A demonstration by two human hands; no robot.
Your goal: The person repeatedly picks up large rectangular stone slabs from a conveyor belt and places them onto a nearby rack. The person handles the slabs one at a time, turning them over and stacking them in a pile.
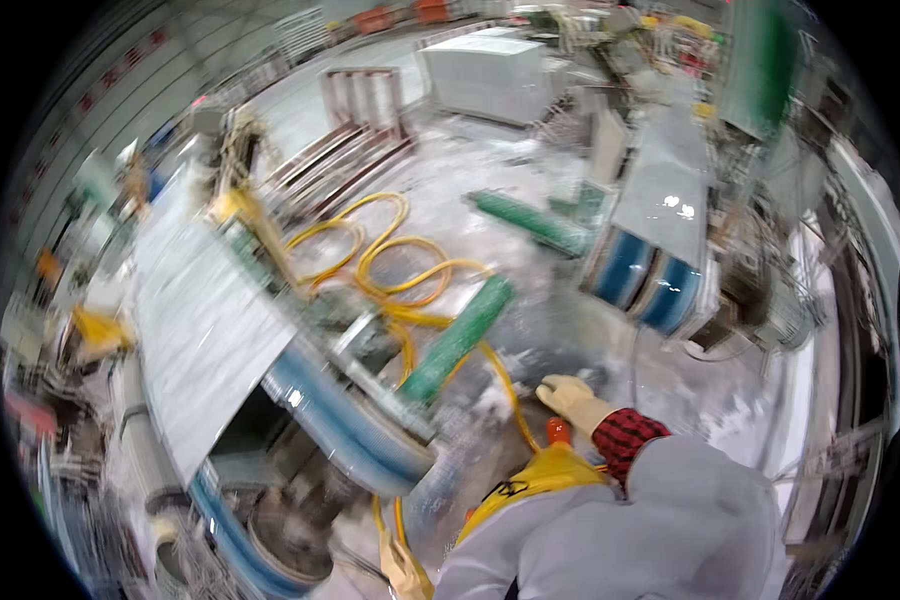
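My right hand [572,399], in a cream glove with a red and black checked cuff, reaches out over the wet floor. Its fingers look stretched out, and nothing shows in them. A yellow hose [510,392] runs past just left of it. Low in the picture, my left hand [403,568] in the same kind of glove hangs beside the blue-edged roller machine. Strands of yellow hose meet this glove, but blur hides whether the fingers grip them. A yellow apron [540,483] covers my front, and an orange boot tip [558,430] shows below.
Coils of yellow hose [410,265] lie on the floor ahead. Green beams [460,338] stick out near them. A conveyor with blue bands [315,415] stands at left, another [645,280] at right. Farther back are a metal rack [365,110] and a large pale block [490,75].
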